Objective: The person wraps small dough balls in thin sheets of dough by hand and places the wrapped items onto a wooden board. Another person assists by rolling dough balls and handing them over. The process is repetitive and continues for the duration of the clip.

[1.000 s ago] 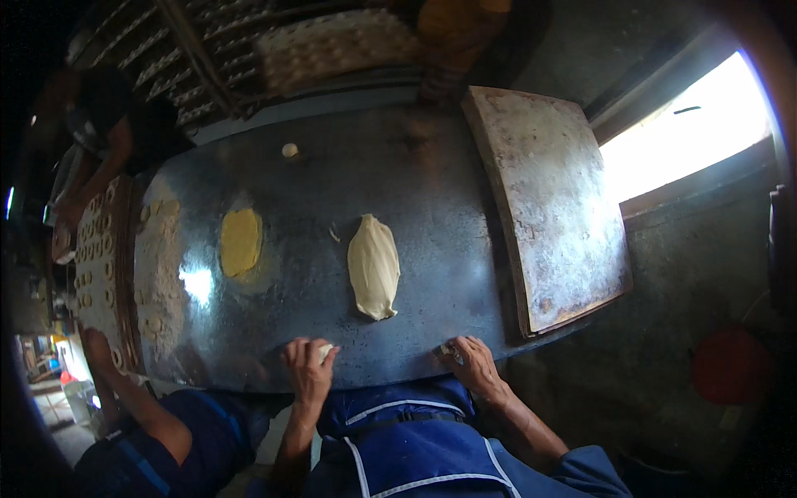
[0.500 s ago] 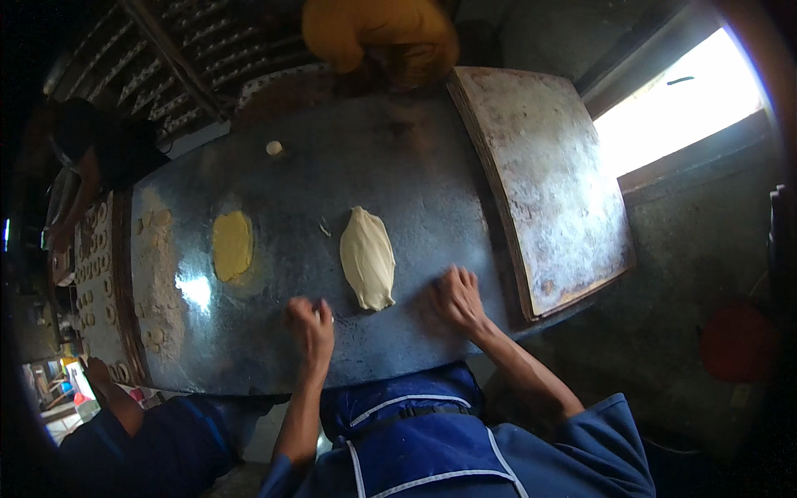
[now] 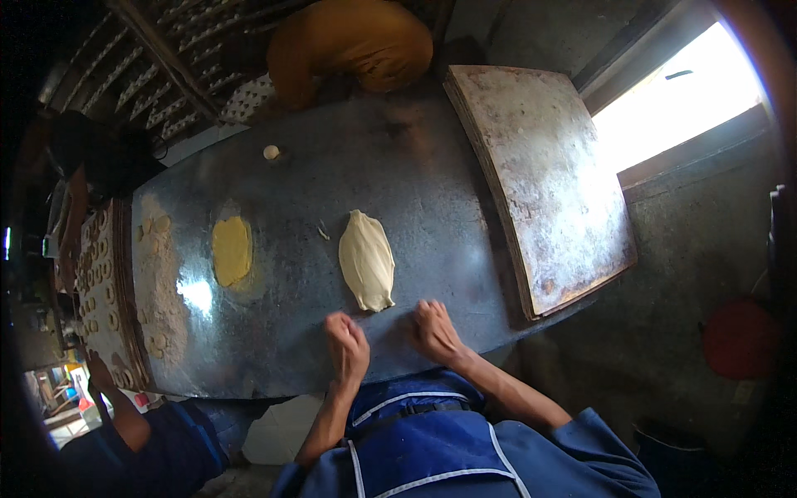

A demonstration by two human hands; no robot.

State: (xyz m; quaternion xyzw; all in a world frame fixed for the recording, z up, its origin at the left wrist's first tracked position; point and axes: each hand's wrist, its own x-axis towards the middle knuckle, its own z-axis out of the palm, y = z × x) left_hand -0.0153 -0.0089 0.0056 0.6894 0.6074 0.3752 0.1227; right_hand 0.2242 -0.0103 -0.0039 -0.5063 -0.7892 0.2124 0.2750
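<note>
Oblong of pale dough (image 3: 367, 261) lying flat near the middle of the dark worktop (image 3: 290, 332), its long axis running away from the wearer; the surface is softly creased, the far end tapered and the near end blunt, with small corners. Both hands are set just short of the dough's near end and apart from it: the left hand (image 3: 347, 339) to the near left, fingers curled into a loose fist; the right hand (image 3: 436, 328) to the near right, fingers bent and pointing down toward the worktop. Neither visibly grips anything, but the palms are hidden, so whether a small piece is enclosed cannot be told. The step in hand appears to be shaping the dough, at a pause between contacts; a further contact would probably call for opening the fingers, reaching forward and spreading pressure evenly so that the soft mass does not tear. Just left of the dough lies a small scrap (image 3: 323, 233); farther left, a flattened yellow oval (image 3: 232, 251); to the far left, a floury patch (image 3: 163, 282) and then a tray of ring-shaped pieces (image 3: 100, 290). Beyond the dough and leftward sits a pale ball (image 3: 271, 153); well to its right rests a stack of boards (image 3: 548, 191).
</note>
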